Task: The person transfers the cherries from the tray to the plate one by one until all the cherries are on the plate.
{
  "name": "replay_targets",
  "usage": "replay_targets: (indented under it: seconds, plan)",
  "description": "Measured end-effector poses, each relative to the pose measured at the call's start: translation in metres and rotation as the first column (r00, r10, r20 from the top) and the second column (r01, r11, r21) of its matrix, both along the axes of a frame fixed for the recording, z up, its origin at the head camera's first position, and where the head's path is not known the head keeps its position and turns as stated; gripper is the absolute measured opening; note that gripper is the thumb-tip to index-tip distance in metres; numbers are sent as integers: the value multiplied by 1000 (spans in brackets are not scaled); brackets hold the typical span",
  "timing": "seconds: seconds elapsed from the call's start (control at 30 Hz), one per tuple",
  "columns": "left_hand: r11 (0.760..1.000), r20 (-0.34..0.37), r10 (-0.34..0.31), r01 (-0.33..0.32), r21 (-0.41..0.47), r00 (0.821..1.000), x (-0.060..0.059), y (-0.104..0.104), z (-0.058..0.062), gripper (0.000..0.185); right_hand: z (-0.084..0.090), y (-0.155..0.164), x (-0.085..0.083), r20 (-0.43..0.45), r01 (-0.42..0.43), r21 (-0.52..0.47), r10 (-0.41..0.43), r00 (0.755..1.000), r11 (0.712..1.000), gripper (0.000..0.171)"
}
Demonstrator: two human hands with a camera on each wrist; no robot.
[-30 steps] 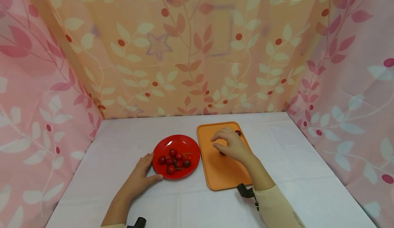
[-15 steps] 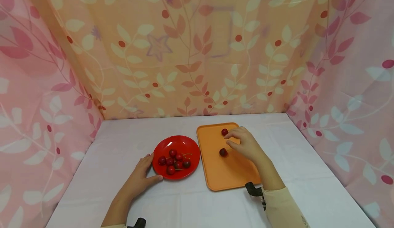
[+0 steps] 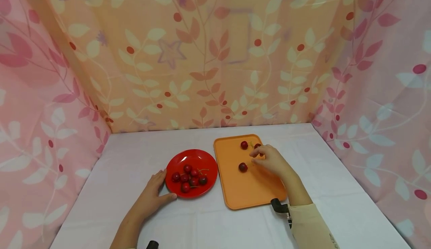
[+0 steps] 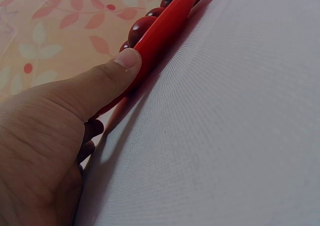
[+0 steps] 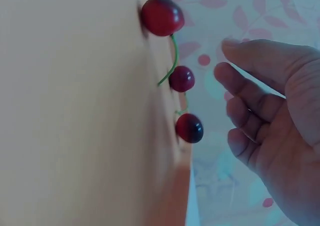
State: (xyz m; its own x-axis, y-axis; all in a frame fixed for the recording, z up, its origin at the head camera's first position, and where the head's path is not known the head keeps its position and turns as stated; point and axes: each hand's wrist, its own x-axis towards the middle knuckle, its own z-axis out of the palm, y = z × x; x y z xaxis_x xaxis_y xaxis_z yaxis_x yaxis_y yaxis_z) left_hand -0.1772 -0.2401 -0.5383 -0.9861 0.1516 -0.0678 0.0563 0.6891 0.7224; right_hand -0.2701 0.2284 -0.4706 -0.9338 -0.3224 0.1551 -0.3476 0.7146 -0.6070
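Touching red plate (image 3: 201,158) at left with left hand (image 3: 152,193) relaxed; hovering above orange tray (image 3: 247,193) with right hand (image 3: 272,162) empty, fingers parted. There, far and middle: cherries (image 3: 242,167), likely light, firm, slippery; pinch sides gently.

Downward head view shares cherries (image 3: 242,167) with close, seemingly tilted wrist views.

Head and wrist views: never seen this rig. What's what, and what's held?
No robot here: a person is working bare-handed. The head view looks forward and down from the person's head; each wrist view is taken from one wrist, close to the work. On the white cloth lie a red plate with cherries and an orange tray with more cherries. The left hand touches the plate's edge. The right hand is near the tray's cherries, holding nothing.
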Motion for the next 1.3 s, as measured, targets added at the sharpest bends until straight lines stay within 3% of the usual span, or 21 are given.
replay_targets:
  seconds: [0.37,0.77,1.3]
  plan:
    - [1000,-17,-8,8,-5,1000,0,0,-1,112,-23,7,-8,86,-14,8,13,996,1000,12]
    - [1000,-55,-17,18,7,998,0,2,3,110,-31,8,-11,76,-32,11,31,997,999,13]
    - [1000,-34,-10,9,-11,999,0,1,0,112,-33,-1,-7,25,-25,80,23,999,996,9]
